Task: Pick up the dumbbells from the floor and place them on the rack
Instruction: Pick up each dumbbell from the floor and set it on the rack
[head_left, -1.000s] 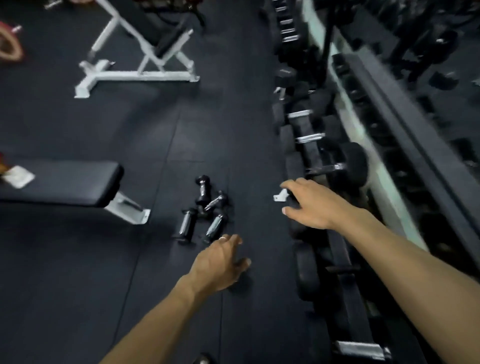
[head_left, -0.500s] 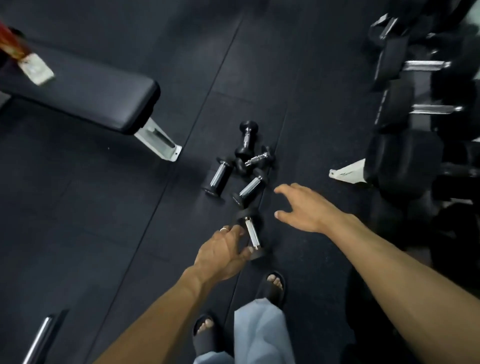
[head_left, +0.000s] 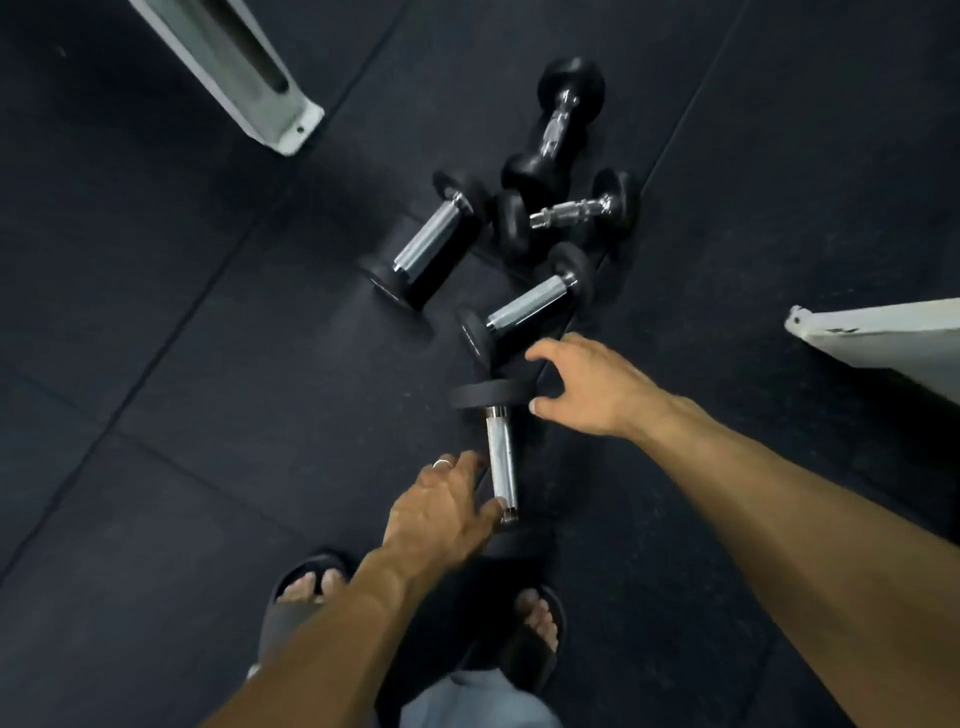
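Several black dumbbells with chrome handles lie on the dark rubber floor. The nearest dumbbell (head_left: 500, 457) points toward me, just ahead of my feet. My left hand (head_left: 441, 512) hovers at its near end, fingers apart, thumb touching the handle. My right hand (head_left: 587, 387) is spread open over its far head, fingertips at the rim. Beyond it lie a second dumbbell (head_left: 527, 306), a third dumbbell (head_left: 428, 244), a dumbbell with a knurled handle (head_left: 569, 210) and a round-headed dumbbell (head_left: 556, 130). The rack's shelves are out of view.
A white bench foot (head_left: 270, 98) stands on the floor at the upper left. A white rack foot (head_left: 883, 338) juts in from the right edge. My two feet in dark sandals (head_left: 535, 629) stand on the mat (head_left: 156, 364) at the bottom.
My view has dropped closer to the floor, and the bench top and racked dumbbells have left the frame. Both hands have come down onto the nearest dumbbell, the right hand moving left over its far head.
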